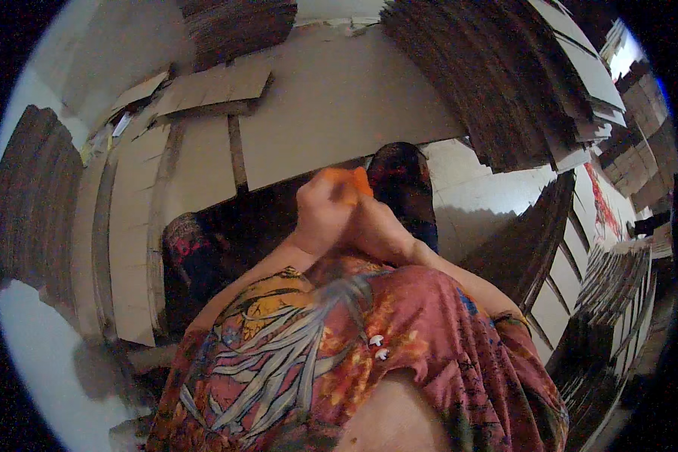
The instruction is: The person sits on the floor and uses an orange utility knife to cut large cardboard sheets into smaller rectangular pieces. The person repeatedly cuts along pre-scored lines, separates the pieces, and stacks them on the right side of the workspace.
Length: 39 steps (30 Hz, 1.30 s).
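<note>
In front of my body, my left hand (325, 202) and my right hand (378, 224) are brought together, both closed. A small bright orange thing (362, 181) shows between them at their far side. Its kind cannot be made out, since the fingers cover most of it and the picture is blurred there. My left fingers curl in toward it, while the right hand presses up against the left from below. Just beyond the hands lies a wide flat sheet of brown cardboard (331, 105).
Tall stacks of cardboard (497, 75) stand at the far right, with another stack (34, 203) at the left. Cardboard pieces (196, 147) lie near left, and more stacks (610, 301) line the right. My knees (403, 177) are beside the hands; pale floor (478, 188) shows to their right.
</note>
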Motion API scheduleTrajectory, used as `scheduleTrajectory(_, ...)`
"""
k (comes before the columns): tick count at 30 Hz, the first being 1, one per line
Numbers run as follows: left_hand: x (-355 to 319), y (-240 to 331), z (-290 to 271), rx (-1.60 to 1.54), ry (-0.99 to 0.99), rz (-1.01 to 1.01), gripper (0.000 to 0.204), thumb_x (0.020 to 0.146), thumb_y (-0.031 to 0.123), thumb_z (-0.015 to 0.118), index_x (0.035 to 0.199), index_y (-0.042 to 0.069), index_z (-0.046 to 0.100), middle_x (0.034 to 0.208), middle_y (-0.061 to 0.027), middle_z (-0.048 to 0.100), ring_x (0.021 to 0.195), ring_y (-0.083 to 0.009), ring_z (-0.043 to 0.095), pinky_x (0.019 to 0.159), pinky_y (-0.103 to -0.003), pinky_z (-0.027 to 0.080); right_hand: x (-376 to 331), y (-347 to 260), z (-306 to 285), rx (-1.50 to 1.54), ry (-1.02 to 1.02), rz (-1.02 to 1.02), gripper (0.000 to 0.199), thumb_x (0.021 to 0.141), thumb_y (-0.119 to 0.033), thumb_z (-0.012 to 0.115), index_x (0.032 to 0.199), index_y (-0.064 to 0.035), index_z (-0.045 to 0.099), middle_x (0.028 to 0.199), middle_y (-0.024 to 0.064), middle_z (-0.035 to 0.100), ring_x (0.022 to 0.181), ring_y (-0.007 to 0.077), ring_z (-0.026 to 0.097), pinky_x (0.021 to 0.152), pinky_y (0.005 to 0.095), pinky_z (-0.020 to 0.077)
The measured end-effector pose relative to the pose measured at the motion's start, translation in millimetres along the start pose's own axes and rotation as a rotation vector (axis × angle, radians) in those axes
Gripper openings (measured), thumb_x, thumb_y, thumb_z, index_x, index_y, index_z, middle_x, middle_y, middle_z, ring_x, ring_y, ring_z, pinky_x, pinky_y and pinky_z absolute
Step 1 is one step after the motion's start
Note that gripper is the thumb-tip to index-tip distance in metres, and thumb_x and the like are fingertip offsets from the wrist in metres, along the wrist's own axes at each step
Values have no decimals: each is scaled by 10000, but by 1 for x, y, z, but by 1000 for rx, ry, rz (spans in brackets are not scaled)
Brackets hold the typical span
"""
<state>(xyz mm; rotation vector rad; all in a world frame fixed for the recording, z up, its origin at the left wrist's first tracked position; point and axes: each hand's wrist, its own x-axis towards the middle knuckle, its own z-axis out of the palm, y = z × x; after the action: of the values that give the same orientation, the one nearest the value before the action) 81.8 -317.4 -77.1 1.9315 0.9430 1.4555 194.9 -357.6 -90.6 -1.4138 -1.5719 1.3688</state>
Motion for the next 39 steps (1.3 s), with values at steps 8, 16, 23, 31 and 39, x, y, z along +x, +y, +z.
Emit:
scheduleTrajectory(8,9,-2,-34,96,-93,178,161,774,26,575,932,50,588,821,-110,626,720,-215,612,658,-290,474,-13,-11,-12,858,112,-155,440,894,-258,468,1271,-52,373,1072,87,566,956,205,558,822,302,455)
scheduleTrajectory(16,-6,-8,-27,47,-229,113,132,745,8,601,875,24,613,800,-115,639,750,-222,620,695,-286,477,-9,4,-19,525,278,-206,258,810,-141,538,1036,-26,584,961,104,621,865,196,603,769,285,479)
scheduleTrajectory(23,-14,-7,-17,-29,-266,-139,179,760,28,590,937,15,612,867,-103,645,794,-159,607,720,-274,472,8,5,-23,389,560,-386,195,872,-141,473,931,11,579,841,72,591,765,147,572,666,274,467)
scheduleTrajectory(31,-9,-2,-25,-740,-562,-481,612,740,-85,458,1325,54,346,1329,-55,390,1180,-155,396,969,-280,323,-1,4,-15,-99,661,-457,140,788,-93,616,898,-8,610,728,51,572,576,117,525,484,237,406)
scheduleTrajectory(39,-13,7,-24,-425,-659,-244,878,711,-73,534,1405,95,23,1294,-106,374,1139,-164,393,955,-274,321,-5,2,0,-361,583,-582,149,753,-131,619,882,-59,604,751,144,586,672,323,585,563,384,478)
